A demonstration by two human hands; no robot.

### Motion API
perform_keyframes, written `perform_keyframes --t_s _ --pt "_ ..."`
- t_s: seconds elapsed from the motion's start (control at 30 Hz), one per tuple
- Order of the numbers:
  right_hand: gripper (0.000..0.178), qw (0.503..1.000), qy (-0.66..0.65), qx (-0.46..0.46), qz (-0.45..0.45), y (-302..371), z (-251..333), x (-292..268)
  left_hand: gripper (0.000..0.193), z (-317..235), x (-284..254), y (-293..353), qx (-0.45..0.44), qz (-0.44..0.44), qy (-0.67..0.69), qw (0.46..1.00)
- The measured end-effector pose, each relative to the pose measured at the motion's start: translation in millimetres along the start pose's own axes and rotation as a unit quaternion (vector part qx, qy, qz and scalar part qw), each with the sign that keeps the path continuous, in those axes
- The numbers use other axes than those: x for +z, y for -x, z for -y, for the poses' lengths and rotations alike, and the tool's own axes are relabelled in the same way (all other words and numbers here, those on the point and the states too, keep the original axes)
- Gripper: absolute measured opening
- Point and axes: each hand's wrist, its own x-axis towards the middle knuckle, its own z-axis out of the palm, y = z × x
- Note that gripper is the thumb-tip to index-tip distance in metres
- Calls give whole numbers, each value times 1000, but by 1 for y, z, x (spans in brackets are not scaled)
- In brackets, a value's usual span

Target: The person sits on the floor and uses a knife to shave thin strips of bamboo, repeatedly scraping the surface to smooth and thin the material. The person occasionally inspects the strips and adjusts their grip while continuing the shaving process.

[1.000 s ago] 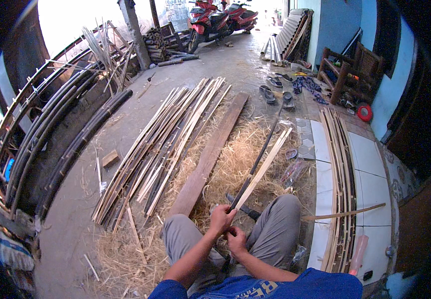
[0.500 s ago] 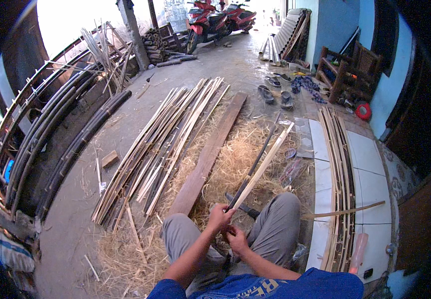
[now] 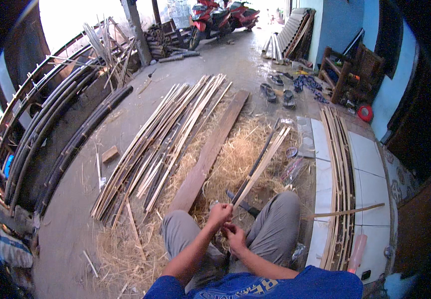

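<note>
My left hand is closed around a small bunch of bamboo strips, slanting up and away to the right between my knees. Some strips are pale; one side of the bunch is dark. Just below it, my right hand has its fingers pinched together near the bunch's lower end. What those fingers grip is hidden. Under the strips lies a heap of bamboo shavings, and a brown wooden plank runs away from my left knee. A dark object, partly covered, lies beneath the bunch.
Many bamboo strips lie spread on the floor to the left; another bundle rests on white tiles to the right. A wood block sits farther left. Sandals, a bamboo chair and red motorbikes stand beyond.
The pale strips' far ends have fanned slightly apart and shifted a little left. My right hand has risen slightly, closer to the left hand.
</note>
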Motion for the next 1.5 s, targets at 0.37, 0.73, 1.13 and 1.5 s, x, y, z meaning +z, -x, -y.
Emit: perform_keyframes --t_s 0.37,0.73,1.13,1.5 --pt "8 996 -69 56 26 -2 17 0 37 44 -60 46 -7 91 47 995" --pt "17 986 133 -101 -23 -20 43 2 28 38 -33 67 5 -28 37 999" --pt "61 912 386 -92 -103 -55 61 21 24 24 -32 76 70 -104 -122 985" --pt "51 990 29 -3 -138 -67 16 17 27 21 -34 80 98 -92 -190 973"
